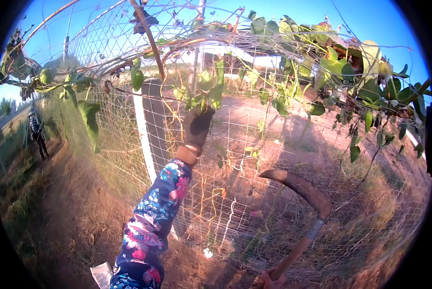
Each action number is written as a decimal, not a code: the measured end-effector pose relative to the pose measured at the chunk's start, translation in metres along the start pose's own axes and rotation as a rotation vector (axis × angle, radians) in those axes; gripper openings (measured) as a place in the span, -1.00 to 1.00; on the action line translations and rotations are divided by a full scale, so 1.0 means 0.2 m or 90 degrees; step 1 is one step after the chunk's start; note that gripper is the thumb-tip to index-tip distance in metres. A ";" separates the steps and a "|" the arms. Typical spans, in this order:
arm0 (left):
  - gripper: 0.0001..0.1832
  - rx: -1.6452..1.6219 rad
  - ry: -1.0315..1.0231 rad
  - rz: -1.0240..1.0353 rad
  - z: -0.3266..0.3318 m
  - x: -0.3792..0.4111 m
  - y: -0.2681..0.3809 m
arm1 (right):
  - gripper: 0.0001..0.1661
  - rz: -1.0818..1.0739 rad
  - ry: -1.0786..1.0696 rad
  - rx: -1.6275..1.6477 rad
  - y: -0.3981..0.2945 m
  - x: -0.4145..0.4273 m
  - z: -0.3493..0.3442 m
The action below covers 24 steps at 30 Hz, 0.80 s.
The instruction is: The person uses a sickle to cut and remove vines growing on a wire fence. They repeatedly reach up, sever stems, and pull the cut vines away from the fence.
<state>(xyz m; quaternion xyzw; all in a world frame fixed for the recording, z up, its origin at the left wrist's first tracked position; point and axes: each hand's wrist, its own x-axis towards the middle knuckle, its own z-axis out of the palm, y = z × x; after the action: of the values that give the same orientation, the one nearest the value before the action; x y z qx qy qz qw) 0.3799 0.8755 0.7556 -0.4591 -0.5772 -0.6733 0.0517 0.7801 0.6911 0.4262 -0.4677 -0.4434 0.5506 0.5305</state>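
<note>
My left hand (198,126), in a dark glove below a brown cuff and a floral sleeve, reaches up to a clump of green leaves (206,86) on the vine at the wire fence. Its fingers are hidden by the leaves and the glove's dark shape, so its grip cannot be made out. At the bottom edge my right hand (270,280) is closed around the wooden handle of a sickle (308,193). The sickle's curved, worn blade points up and left in front of the wire mesh (237,144), apart from my left hand.
Vines with broad leaves (373,72) hang over the top of the fence. A pale post (143,133) stands left of my left forearm, and a brown stem (149,36) slants down above it. Another person (37,132) stands far left along the fence. Dry grass covers the ground.
</note>
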 end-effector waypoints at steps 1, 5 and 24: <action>-0.73 0.041 0.007 0.058 -0.01 0.01 -0.02 | -0.78 0.000 -0.005 -0.001 -0.02 0.00 0.00; -0.73 0.086 0.004 0.106 -0.02 0.05 -0.11 | -0.80 0.000 -0.015 0.007 -0.14 -0.04 0.05; -0.87 0.283 0.008 0.369 -0.07 0.09 -0.09 | -0.72 -0.049 0.029 0.017 0.00 0.08 -0.04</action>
<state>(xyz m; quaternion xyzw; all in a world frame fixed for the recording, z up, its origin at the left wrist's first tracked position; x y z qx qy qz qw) 0.3513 0.8769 0.7563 -0.5770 -0.5553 -0.4914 0.3424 0.7887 0.7069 0.4244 -0.4554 -0.4417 0.5249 0.5674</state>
